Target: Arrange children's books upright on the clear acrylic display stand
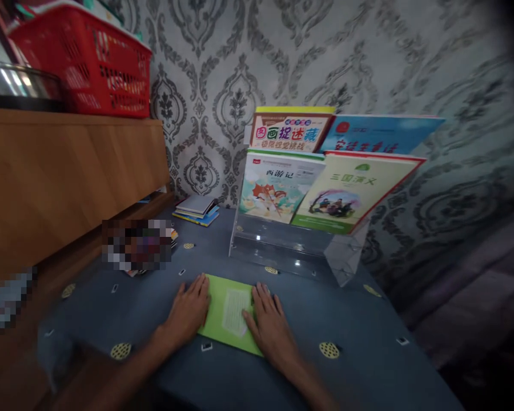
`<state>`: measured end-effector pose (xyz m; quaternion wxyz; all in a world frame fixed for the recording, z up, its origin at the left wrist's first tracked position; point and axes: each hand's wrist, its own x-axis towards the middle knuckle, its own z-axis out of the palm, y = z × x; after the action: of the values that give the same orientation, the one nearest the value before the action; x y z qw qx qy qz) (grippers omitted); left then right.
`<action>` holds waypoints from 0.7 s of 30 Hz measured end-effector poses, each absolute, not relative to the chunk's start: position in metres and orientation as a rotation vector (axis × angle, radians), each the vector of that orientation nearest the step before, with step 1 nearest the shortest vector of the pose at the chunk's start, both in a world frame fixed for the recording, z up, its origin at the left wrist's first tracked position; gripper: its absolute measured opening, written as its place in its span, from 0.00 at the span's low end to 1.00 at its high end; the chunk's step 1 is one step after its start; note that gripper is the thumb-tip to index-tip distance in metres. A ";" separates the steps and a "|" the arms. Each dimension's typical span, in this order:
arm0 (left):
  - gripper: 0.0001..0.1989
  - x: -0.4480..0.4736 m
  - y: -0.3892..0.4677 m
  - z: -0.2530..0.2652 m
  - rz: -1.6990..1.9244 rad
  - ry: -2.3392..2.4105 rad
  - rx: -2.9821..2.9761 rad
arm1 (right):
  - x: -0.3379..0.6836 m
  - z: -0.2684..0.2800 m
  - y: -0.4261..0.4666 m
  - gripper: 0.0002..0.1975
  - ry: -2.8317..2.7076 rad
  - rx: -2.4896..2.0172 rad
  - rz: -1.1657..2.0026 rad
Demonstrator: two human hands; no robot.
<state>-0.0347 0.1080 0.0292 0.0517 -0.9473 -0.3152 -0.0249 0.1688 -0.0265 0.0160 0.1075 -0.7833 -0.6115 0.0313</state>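
Note:
A thin green book (216, 305) lies flat on the dark blue tablecloth in front of me, with a pale panel of small print on its cover. My left hand (191, 308) rests along the book's left edge, fingers stretched forward and close together. On the opposite side, my right hand (272, 322) lies over the right edge, its fingers extended and the thumb on the cover. Both hands touch the book, and their palms face down. Behind it stands a clear acrylic rack (278, 242) with books in two tiers, among them a white picture-cover book (274, 191) and a green-and-cream book (346, 194).
Upper tier books are a brown-and-yellow one (289, 131) and a blue one (381, 134). A small book stack (196, 208) lies by the patterned wall (235, 74), near a blurred-out pile (141, 245). At left, a wooden cabinet (68, 177) carries a red basket (111, 68) and a metal bowl (21, 85).

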 end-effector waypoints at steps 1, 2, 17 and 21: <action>0.26 -0.037 0.107 0.027 -0.099 -0.972 -2.878 | 0.170 0.014 -0.027 0.36 -1.806 -2.301 0.081; 0.26 -0.039 0.106 0.024 -0.138 -0.991 -2.872 | 0.170 0.013 -0.027 0.36 -1.813 -2.301 0.072; 0.26 -0.039 0.101 0.018 -0.346 -1.161 -2.841 | 0.137 0.021 -0.048 0.33 -2.082 -2.076 0.000; 0.25 -0.040 0.101 0.023 -0.368 -1.121 -2.864 | 0.134 0.021 -0.050 0.34 -2.120 -2.010 0.023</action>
<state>-0.0397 0.1014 0.0230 0.0219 -0.9244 -0.3618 -0.1187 0.1337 -0.0504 0.0213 0.1101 -0.6838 -0.7212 0.0079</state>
